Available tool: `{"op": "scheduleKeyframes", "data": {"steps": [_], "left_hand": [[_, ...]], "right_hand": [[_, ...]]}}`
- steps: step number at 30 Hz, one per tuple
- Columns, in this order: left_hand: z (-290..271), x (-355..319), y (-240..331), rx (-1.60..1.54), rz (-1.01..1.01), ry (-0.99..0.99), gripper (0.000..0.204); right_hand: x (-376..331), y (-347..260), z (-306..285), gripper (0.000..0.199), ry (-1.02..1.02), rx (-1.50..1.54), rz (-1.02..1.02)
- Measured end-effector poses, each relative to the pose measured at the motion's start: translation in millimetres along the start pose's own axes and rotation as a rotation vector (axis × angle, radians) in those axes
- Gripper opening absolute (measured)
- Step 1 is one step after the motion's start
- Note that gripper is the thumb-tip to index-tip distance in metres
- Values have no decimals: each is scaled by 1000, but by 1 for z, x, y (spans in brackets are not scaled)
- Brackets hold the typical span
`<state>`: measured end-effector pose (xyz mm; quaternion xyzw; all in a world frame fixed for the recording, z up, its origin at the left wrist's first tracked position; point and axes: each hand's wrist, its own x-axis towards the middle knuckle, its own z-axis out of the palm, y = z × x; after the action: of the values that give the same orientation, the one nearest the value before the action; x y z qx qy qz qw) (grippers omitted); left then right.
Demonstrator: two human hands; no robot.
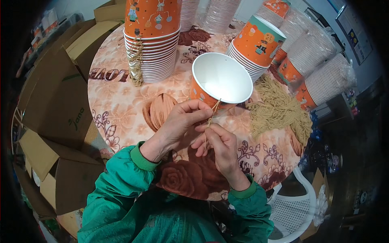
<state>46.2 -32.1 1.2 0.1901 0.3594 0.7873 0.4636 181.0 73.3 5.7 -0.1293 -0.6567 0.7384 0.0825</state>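
An orange paper bucket [222, 77] with a white inside stands tilted on the table in front of me, its mouth toward me. A tan cord [217, 106] runs from a hole near its rim down to my fingers. My left hand [183, 121] pinches this cord close to the rim, thumb against forefinger. Just below, my right hand [219, 146] has its fingers closed on the lower part of the same cord. A pile of loose tan cords [279, 109] lies to the right of the bucket.
A tall stack of orange buckets [152, 56], cords hanging down its side, stands at the back left. Another stack [257, 44] is behind the bucket, with plastic-wrapped stacks [324, 81] at the right. Cardboard boxes [60, 105] lie left of the round table; a white chair [293, 206] is lower right.
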Motion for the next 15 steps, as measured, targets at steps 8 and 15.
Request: {"op": "scheduleKeyframes", "data": {"steps": [8,15], "left_hand": [[1,0,-2,-63,-4,5,4],[-1,0,-3,-79,-17,-21,4]], "right_hand": [[6,-6,-7,39,-9,312,21],[7,-3,-5,40,-30,296,12]]}}
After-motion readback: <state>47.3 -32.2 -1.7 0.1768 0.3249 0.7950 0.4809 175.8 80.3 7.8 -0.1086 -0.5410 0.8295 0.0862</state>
